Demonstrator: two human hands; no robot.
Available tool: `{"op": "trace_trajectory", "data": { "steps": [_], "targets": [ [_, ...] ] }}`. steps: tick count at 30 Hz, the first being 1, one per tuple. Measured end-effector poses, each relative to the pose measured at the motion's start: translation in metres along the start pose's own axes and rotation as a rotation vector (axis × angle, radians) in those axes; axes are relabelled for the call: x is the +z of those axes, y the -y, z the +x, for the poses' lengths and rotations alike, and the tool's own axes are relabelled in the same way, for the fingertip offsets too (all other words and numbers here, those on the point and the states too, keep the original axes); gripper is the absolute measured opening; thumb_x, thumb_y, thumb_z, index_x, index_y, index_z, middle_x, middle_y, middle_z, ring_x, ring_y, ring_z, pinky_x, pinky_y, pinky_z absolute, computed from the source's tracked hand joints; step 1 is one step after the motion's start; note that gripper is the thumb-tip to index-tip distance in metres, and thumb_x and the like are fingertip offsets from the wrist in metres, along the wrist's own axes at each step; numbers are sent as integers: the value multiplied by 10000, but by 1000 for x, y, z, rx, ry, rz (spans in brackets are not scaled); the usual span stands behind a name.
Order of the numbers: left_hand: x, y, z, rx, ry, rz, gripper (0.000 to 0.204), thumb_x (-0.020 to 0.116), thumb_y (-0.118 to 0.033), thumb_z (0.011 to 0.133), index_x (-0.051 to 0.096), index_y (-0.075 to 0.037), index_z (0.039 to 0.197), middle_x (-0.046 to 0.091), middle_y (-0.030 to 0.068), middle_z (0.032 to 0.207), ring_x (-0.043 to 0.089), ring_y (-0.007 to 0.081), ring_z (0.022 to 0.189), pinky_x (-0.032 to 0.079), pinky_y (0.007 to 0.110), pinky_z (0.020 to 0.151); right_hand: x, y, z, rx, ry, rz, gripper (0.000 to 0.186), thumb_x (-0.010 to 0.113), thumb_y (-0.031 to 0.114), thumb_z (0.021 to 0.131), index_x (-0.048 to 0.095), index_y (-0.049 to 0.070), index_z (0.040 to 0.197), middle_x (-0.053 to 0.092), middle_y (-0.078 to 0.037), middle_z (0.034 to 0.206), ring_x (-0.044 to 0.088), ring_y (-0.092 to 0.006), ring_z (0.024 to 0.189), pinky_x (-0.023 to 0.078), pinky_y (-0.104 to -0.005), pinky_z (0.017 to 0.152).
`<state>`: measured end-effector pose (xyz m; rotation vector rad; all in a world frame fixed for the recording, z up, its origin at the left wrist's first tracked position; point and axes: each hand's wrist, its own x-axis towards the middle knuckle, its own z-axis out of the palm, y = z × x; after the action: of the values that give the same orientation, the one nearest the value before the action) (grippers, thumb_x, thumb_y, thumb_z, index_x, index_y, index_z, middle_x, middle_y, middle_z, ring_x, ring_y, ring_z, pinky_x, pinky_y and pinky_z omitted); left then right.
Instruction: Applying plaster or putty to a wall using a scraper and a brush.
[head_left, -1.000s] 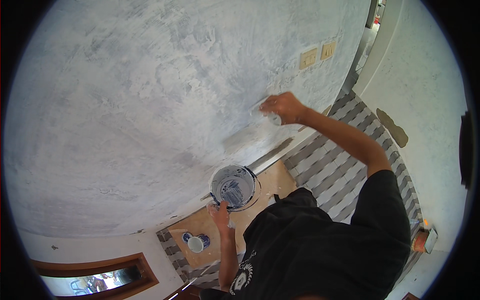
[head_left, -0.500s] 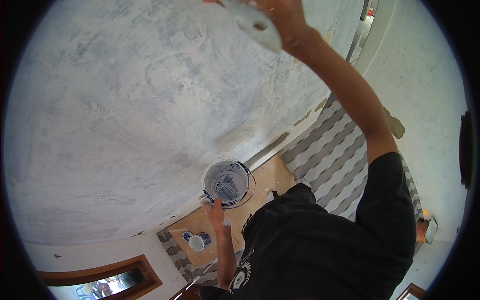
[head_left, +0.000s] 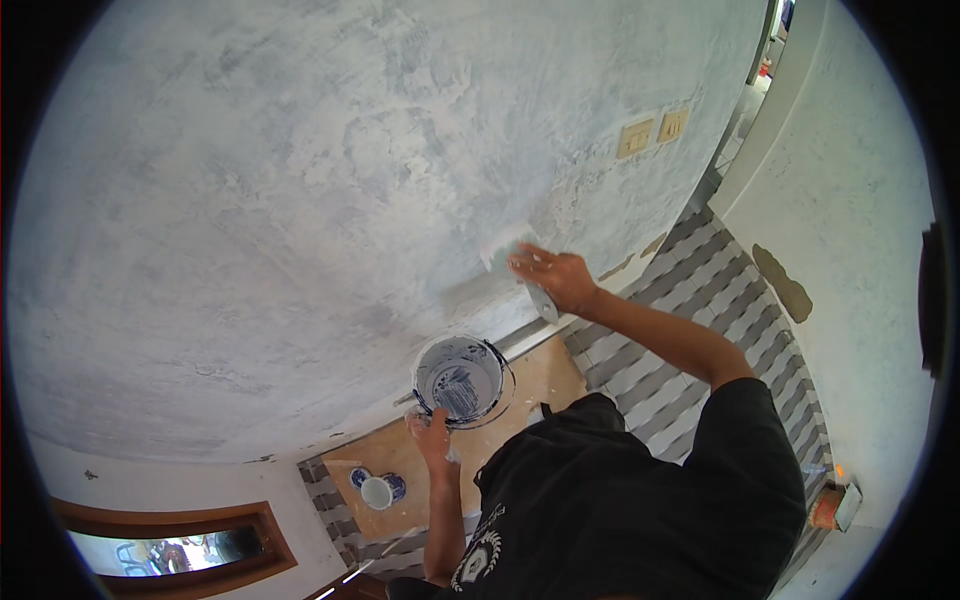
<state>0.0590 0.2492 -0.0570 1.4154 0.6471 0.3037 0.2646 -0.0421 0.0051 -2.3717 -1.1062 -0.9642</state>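
My right hand grips a paintbrush with a pale handle that has a hole near its end. The wide whitish head, somewhat blurred, is at the patchy white and grey-blue wall. Lower down, my left hand is closed on the near rim of a white bucket. Dark blue smears mark the bucket's rim and the pale paint inside, and its wire handle hangs to the right. The bucket is held tilted, its mouth facing up, beside the wall's lower part.
Below the bucket a brown board covers part of the patterned tile floor. Small white and blue tubs stand on it. Two socket plates sit on the wall. An orange-and-grey object is at the far right.
My right hand has come down from the top of the view with the brush, to just above the bucket. My left hand and the bucket have hardly moved. The socket plates now show.
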Motion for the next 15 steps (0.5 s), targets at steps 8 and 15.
{"op": "trace_trajectory", "data": {
  "steps": [8, 15],
  "targets": [
    [-2, 9, 1, 113, -28, 96, 227, 668, -73, 668, 468, -34, 767, 476, 22, 757, 438, 138, 699, 383, 298, 606, -15, -30, 56, -165, 409, 113, 449, 645, 176, 683, 625, 96, 1125, 660, -122, 764, 644, -305, 696, 512, -422, 601],
    [-7, -8, -18, 139, -62, 105, 231, 673, -89, 663, 452, -30, 698, 454, 15, 702, 416, 137, 647, 358, 316, 558, -143, -47, 210, -503, 141, 112, 433, 719, 100, 712, 651, 105, 1140, 669, -102, 777, 623, -243, 648, 507, -363, 596]
  ]
}}
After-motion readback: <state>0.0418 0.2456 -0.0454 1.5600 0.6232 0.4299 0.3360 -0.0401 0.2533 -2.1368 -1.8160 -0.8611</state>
